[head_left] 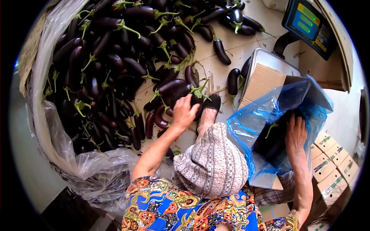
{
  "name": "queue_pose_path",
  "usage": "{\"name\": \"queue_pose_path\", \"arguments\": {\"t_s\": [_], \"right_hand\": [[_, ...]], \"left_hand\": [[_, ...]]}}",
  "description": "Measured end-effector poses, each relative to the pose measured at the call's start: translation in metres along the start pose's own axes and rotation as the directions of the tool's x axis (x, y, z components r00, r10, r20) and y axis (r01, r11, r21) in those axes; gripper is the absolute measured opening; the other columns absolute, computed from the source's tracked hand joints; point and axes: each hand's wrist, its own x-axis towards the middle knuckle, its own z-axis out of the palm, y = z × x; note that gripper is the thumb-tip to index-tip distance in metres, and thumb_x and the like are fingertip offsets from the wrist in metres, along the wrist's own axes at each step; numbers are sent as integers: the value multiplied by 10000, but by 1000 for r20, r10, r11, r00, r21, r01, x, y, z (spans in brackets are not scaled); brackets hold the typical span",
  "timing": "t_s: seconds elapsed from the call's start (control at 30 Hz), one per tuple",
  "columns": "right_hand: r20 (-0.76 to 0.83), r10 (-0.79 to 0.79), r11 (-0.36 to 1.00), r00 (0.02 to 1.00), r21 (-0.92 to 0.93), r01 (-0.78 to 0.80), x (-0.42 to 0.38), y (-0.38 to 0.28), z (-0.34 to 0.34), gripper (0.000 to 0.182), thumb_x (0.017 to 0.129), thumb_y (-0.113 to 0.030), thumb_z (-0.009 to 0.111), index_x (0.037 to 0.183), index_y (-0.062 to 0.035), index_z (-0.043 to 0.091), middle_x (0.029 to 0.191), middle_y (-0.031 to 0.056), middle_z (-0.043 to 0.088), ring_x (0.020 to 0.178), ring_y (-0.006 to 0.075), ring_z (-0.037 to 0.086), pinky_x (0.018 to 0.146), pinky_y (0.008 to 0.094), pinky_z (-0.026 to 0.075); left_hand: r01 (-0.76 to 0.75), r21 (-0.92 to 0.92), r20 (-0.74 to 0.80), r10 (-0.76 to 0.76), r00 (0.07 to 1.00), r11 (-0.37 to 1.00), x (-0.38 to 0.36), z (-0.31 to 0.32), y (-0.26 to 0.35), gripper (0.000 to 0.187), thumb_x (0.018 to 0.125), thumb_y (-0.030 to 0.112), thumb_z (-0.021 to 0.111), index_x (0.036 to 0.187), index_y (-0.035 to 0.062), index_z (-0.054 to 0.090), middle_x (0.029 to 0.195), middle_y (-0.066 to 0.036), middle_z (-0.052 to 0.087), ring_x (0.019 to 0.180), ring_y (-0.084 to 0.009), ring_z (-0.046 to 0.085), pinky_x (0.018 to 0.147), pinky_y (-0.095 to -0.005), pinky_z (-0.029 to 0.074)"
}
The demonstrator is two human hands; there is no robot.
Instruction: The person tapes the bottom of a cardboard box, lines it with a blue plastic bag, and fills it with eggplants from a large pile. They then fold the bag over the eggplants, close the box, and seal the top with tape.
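My left hand reaches to the near edge of a big heap of eggplants. Its fingers and thumb close around one dark eggplant with a green stem, beside my foot. On the other side, my right hand is inside a cardboard box lined with a blue plastic bag. Its fingers are stretched out against the dark eggplants in there; the fingertips are partly in shadow. One green stem shows among the eggplants in the box.
The box rests by a scale platform with a lit display. Clear plastic sheeting borders the heap on the left. Loose eggplants lie on the tiled floor. Stacked cartons stand at the right.
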Motion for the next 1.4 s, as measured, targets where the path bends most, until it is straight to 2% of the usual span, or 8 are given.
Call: {"name": "queue_pose_path", "arguments": {"t_s": [0.2,0.4,0.6,0.83,1.0,1.13,1.27,1.4], "right_hand": [[57,-64,975,996,218,50,-15,-1,-12,378,817,-146,652,1174,-38,592,1227,168,536,1014,320,546,812,399,504],[103,-122,940,987,330,82,-10,12,-32,357,792,-174,684,1110,-23,630,1090,135,570,966,285,553,818,374,477],[258,-169,935,951,348,72,-11,20,-24,394,830,-189,677,1169,3,615,1110,183,601,964,309,581,855,394,494],[30,-205,916,978,357,181,-19,25,-16,240,776,-107,609,991,-15,661,904,129,627,890,262,601,768,364,507],[-64,-240,909,969,337,247,-23,26,-19,189,748,-132,609,897,-28,662,894,108,626,879,248,589,794,343,494],[-95,-181,902,979,379,204,-29,23,-16,155,713,-108,622,846,-39,660,907,119,599,876,273,574,782,351,486],[-181,37,746,983,660,93,-20,8,-44,349,838,-126,637,1133,24,528,1104,205,572,1000,373,553,857,431,472],[-48,-74,728,996,680,87,-11,-2,-50,564,797,-127,684,1328,-67,502,1310,239,486,1052,401,547,895,460,459]], "left_hand": [[191,121,-33,-188,982,974,2,70,-8,705,690,268,808,1263,-4,501,992,-216,575,973,-419,555,856,-504,461],[-73,-379,64,105,992,923,44,-38,52,680,725,149,797,1321,9,500,1134,-143,616,1028,-255,622,927,-350,494],[192,-864,424,466,777,466,80,-141,218,938,761,32,749,1528,64,209,1250,-153,568,1105,-238,601,981,-362,485],[-208,-454,781,499,375,866,63,-67,320,922,799,392,770,1461,-14,273,1155,-253,603,1088,-256,612,913,-365,502],[-358,-158,763,344,547,920,42,22,292,951,812,392,750,1466,-40,211,885,-263,655,717,-338,682,681,-421,563],[9,-223,885,199,421,975,34,16,294,1056,800,334,753,1491,-81,70,963,-363,634,880,-495,644,804,-497,526],[-368,-228,720,410,560,902,26,39,271,1074,814,300,747,1494,-79,7,923,-339,644,885,-463,660,762,-500,539],[-293,-311,733,424,532,904,27,37,271,1127,754,285,797,1457,-140,25,958,-371,622,896,-476,642,785,-477,535]]}}
